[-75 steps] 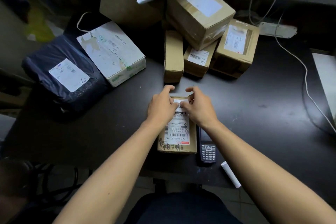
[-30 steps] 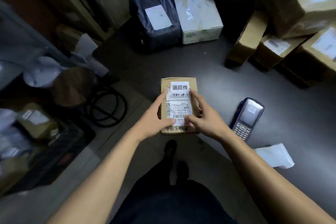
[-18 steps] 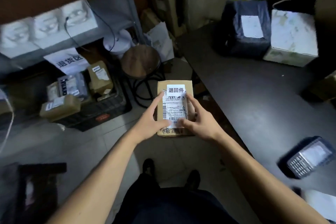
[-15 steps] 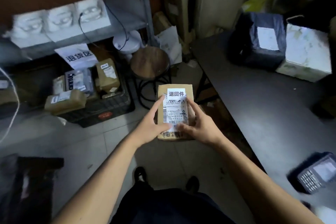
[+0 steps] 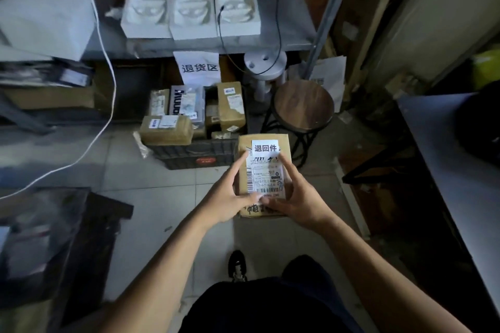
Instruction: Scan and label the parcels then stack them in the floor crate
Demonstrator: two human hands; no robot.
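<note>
I hold a small brown cardboard parcel [image 5: 284,149] in the air above the tiled floor, a white shipping label and a white sticker with black characters on its top face. My left hand [image 5: 229,197] grips its left side, thumb lying along the top. My right hand [image 5: 293,199] grips its right side the same way. Just beyond the parcel, a black floor crate [image 5: 194,153] stands on the floor with several brown and taped parcels [image 5: 166,130] stacked in it.
A round wooden stool [image 5: 303,105] stands right of the crate. The dark table edge [image 5: 443,170] runs along the right. A shelf with white foam blocks [image 5: 189,13] and a paper sign [image 5: 198,67] sits behind the crate. A white cable [image 5: 107,105] hangs left. Dark clutter [image 5: 54,238] lies lower left.
I lifted the labelled parcel off the table and turned left with it in both hands. The crate has come to the middle of the view, close in front of the parcel.
</note>
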